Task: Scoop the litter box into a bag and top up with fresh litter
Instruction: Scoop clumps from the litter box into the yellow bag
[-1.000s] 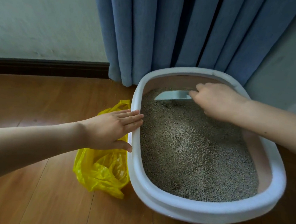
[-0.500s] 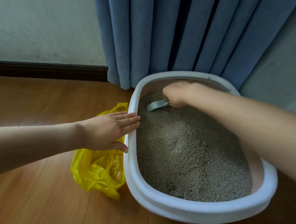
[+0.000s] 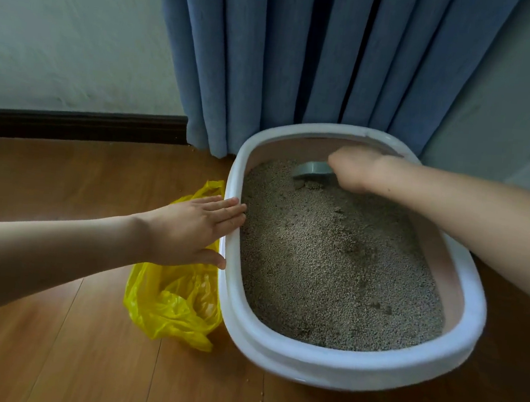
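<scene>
A white oval litter box [image 3: 354, 367] with a pink inner wall stands on the floor, filled with grey-brown litter [image 3: 332, 266]. My right hand [image 3: 355, 167] grips a grey scoop [image 3: 312, 170] at the far end of the box, its blade touching the litter. My left hand [image 3: 192, 229] lies flat with straight fingers on the box's left rim, thumb against the outer wall. A crumpled yellow plastic bag [image 3: 174, 302] sits on the floor beside the box's left side, partly under my left hand.
Blue curtains [image 3: 305, 57] hang just behind the box. A pale wall with a dark skirting board [image 3: 75, 122] runs along the left. The wooden floor [image 3: 60, 359] has a few spilled litter grains near the bottom edge.
My right hand with the scoop swung left across the far end of the box, then back to the right. My left hand stays on the rim.
</scene>
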A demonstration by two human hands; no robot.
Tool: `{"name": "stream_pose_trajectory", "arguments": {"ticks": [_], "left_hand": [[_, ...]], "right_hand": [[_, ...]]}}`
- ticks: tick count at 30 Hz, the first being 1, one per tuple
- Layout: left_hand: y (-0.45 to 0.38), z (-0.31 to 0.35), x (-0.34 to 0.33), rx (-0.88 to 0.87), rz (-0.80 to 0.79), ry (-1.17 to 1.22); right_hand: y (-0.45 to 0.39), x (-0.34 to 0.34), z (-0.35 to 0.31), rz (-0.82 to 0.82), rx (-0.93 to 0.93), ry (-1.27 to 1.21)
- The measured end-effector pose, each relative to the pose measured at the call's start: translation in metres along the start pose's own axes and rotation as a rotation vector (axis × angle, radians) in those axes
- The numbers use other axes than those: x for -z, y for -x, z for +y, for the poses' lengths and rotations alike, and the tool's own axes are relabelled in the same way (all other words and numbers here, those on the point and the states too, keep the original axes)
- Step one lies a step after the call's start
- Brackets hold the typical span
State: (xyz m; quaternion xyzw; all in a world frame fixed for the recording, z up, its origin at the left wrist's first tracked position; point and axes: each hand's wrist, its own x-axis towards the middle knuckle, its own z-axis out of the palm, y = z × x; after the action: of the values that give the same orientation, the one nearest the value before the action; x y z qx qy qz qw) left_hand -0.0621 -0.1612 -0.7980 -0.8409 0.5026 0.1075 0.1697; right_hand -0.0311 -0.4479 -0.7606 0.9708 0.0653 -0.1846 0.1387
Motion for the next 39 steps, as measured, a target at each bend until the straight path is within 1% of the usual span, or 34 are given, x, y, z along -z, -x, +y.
{"name": "stream_pose_trajectory", "arguments": {"ticks": [2,5,7,10,12,14,18,20,23,25,27,30,33,35,37,38,39], "left_hand": [[0.0,-0.001,-0.001,-0.01,0.015,-0.012],[-0.001,-0.002,-0.003,-0.012,0.013,-0.006],[0.0,-0.001,-0.003,-0.013,0.026,0.013],[0.003,-0.002,-0.003,-0.024,0.08,0.011],[0.003,-0.002,-0.003,-0.027,0.067,-0.044],[0.002,-0.003,-0.004,-0.023,0.059,-0.08],[0.003,-0.001,-0.003,-0.006,0.061,-0.002],[0.002,0.0,-0.002,-0.005,0.046,-0.025],[0.001,0.0,-0.003,0.002,0.033,-0.038],[0.0,0.001,-0.001,0.007,0.008,-0.055],[0.0,0.003,0.002,0.013,-0.027,-0.075],[0.0,0.007,0.007,0.03,-0.095,-0.116],[0.0,0.008,0.01,0.022,-0.097,-0.127],[-0.001,0.007,0.009,0.013,-0.092,-0.135],[0.001,0.006,0.008,0.019,-0.101,-0.131],[0.002,0.005,0.007,0.017,-0.081,-0.12],[0.003,0.003,0.007,-0.001,-0.015,-0.1]], "right_hand": [[0.007,0.0,0.004,-0.059,0.026,-0.055],[0.022,0.02,0.018,-0.159,0.089,-0.063],[0.034,0.037,0.028,-0.192,0.075,-0.063],[0.047,0.045,0.042,-0.18,0.022,-0.02],[0.056,0.042,0.043,-0.254,0.004,-0.033],[0.061,0.025,0.037,-0.315,0.017,-0.012],[0.072,-0.019,0.015,-0.319,0.086,0.077],[0.071,-0.016,0.019,-0.326,0.082,0.079],[0.07,0.009,0.041,-0.308,0.008,0.033],[0.073,0.014,0.052,-0.314,-0.023,-0.021],[0.079,0.0,0.046,-0.361,-0.026,-0.028],[0.084,-0.034,0.022,-0.386,0.016,0.092],[0.085,-0.033,0.021,-0.384,0.045,0.128],[0.087,-0.017,0.029,-0.347,0.024,0.092],[0.088,-0.001,0.042,-0.322,-0.034,-0.012],[0.089,0.004,0.051,-0.35,-0.073,-0.094],[0.089,0.006,0.061,-0.393,-0.126,-0.186]]}}
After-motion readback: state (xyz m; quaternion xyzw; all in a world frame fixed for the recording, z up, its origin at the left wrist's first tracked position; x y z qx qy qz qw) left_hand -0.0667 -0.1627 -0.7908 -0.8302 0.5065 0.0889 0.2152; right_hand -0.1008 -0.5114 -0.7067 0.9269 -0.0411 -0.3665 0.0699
